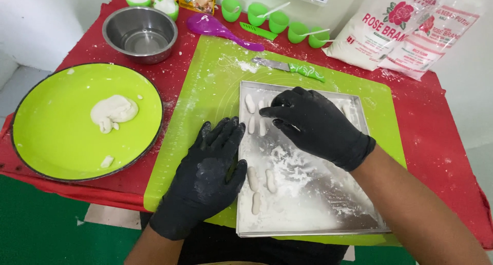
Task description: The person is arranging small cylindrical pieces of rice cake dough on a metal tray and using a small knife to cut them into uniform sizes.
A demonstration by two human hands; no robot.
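A metal tray dusted with white flour lies on a green mat at the middle of the red desk, close to the person, so both gloved hands reach it easily. The right hand hovers over the tray's upper half with its fingers loosely curled and pointing toward nine o'clock, the tips just beside a small group of dough pieces; whether anything is pinched beneath them cannot be told. The left hand lies flat and spread at the tray's nine o'clock edge, holding nothing, seemingly steadying the tray. The flour probably keeps the pieces from sticking. About seven small white oblong pieces show on the tray: some three or four near the right fingertips, three more at the lower left, and perhaps another at the far edge, partly hidden. At nine o'clock from the mat sits one round green plate carrying a lump of dough and a scrap, kept within reach as the supply. Toward eleven o'clock stands one empty steel bowl. At twelve o'clock lie one purple spoon and one knife with a green handle; behind them a row of five green cups. Two white flour bags rest at one o'clock.
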